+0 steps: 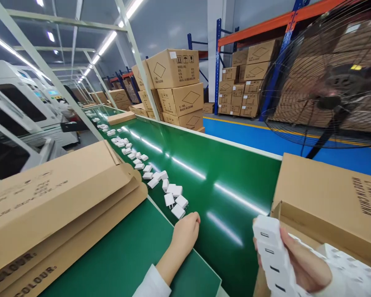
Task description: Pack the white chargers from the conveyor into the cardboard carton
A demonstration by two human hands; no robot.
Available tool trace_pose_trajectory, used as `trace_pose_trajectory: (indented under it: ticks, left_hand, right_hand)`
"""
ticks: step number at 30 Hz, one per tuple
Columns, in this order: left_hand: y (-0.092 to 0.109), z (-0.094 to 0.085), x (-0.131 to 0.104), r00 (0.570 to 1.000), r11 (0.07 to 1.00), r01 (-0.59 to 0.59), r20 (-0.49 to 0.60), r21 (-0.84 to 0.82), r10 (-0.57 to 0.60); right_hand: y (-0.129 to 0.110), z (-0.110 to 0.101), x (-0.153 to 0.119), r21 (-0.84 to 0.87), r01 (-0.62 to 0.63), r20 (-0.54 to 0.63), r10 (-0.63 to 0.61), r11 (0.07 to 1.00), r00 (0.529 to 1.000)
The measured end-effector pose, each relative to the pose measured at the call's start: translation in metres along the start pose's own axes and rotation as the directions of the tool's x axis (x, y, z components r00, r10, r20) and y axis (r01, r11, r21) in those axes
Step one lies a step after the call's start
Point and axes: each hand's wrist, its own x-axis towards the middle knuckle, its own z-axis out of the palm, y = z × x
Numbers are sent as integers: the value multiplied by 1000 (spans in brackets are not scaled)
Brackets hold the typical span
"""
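Observation:
My right hand (306,258) grips a row of white USB charger plugs (270,251), lined up with their port slots facing me. It is beside an open cardboard box (321,218) that holds more white chargers (349,264). My left hand (187,231) rests by the edge of the green conveyor belt (235,165), its fingers curled inward; whether anything is in them is hidden. Just beyond it lie loose white chargers (178,211), some with metal prongs showing. They trail away along the belt's left side.
Flattened cardboard cartons (64,185) are stacked at the left. Sealed cartons (179,78) stand behind the belt, and a flat cardboard piece (121,118) lies farther along it. A large black fan (327,95) stands at the right. White machines (18,95) line the left.

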Motion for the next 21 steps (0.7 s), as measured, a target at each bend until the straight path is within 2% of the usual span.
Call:
trace_pose_trajectory:
  ticks: [2,4,7,13,16,18,19,20,21]
  left_hand:
    - [1,1,0,1000,1000,-11,7,24,11]
    - [1,3,0,1000,1000,-22,15,23,22]
    - [0,5,2,999,1000,-31,23,6,31]
    - [0,3,2,999,1000,-12,39,7,11]
    - [0,2,2,999,1000,3,53,12,-3]
    - [0,2,2,998,1000,5,59,13,-6]
    - [0,3,2,998,1000,2,60,11,-3]
    - [0,3,3,998,1000,-3,61,8,3]
    - [0,3,3,998,1000,-10,60,3,10]
  right_hand:
    - [13,-10,-16,227,-2,34,-6,974,999]
    - [21,-16,-25,295,88,87,-118,951,989]
    - [24,-18,-27,323,125,148,-180,938,972]
    - [26,-12,-28,328,159,130,-212,931,969]
    - [24,-16,-31,338,153,127,-206,929,970]
    - [13,-28,-32,152,157,96,-172,976,980]
    - [4,-36,-31,-31,186,63,-184,982,981]
    - [-6,-45,-30,-267,218,24,-219,939,975]
    - [-17,-55,-27,-535,227,-19,-280,813,960]
